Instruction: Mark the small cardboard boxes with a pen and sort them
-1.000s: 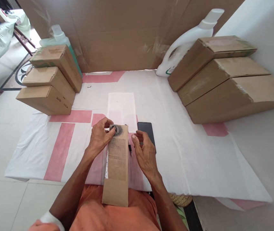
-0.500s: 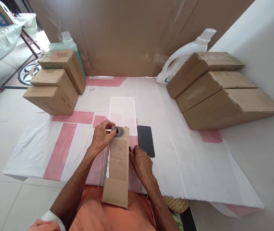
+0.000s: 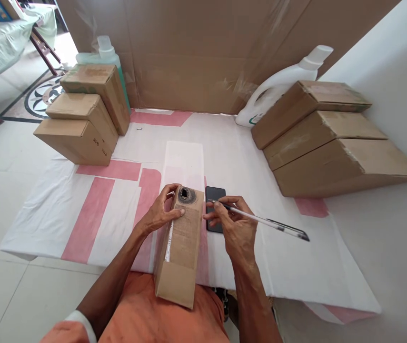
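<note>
On a cloth-covered counter, a narrow cardboard box is gripped at its far-left edge by the half-curled left hand. Just beside it, above a black smartphone, the right hand pinches a pen, seemingly readying it; that calls for a steady box. The box overhangs the near edge; the counter extends rightward past both hands.

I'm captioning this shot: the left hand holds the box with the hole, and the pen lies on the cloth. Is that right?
Not quite: the pen isn't on the cloth; the head view shows it in the right hand. The left hand does hold the box with the hole.
</note>
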`<state>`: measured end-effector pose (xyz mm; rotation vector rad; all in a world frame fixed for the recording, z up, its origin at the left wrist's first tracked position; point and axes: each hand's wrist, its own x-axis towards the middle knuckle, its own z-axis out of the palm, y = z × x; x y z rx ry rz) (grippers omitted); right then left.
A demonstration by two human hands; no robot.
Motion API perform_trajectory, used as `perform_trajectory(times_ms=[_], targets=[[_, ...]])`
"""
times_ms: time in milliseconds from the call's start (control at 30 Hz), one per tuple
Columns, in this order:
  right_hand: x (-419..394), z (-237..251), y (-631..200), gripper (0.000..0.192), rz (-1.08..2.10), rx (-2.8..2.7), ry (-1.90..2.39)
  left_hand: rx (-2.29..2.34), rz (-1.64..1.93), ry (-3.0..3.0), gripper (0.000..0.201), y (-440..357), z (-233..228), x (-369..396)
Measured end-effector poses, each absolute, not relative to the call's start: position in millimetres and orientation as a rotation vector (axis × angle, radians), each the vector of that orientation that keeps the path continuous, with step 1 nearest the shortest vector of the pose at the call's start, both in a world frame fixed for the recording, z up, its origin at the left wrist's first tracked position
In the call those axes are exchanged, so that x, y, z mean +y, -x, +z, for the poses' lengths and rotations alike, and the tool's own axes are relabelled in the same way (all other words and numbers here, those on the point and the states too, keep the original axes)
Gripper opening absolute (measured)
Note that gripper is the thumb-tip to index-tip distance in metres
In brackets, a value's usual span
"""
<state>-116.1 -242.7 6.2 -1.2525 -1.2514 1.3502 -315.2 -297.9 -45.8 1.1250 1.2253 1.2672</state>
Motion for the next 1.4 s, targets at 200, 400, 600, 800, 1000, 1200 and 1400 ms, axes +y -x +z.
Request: perform_trajectory(times_ms=[200,400,600,800,1000,1200,1400], targets=[[-256,9,152,0.020,1.518,-1.327,1.035,1.255,1.350,-1.092,0.068,308,-47,-300],[-256,1,156,0.027,1.540,-1.370,1.031,1.237,1.382,-1.042,0.069,305,-48,-301],[-257,0,159,0.025,1.483,-1.337,1.069,1.251,1.381,-1.035,0.071,303,-56,-302],[-257,2,160,0.020,1.461,-1.416,1.078,1.242,1.394,-1.018,0.073,304,-59,-302],[-258,4,156,0.024,1.445,-1.439,1.120,1.253,1.407,-1.024,0.075,303,-61,-301],[-258,7,145,0.024,1.342,-1.433,1.212,1.212,1.419,-0.998,0.073,304,-62,-302],[-247,6,142,0.024,1.225,-1.417,1.265,1.204,1.408,-0.983,0.074,304,-59,-303]])
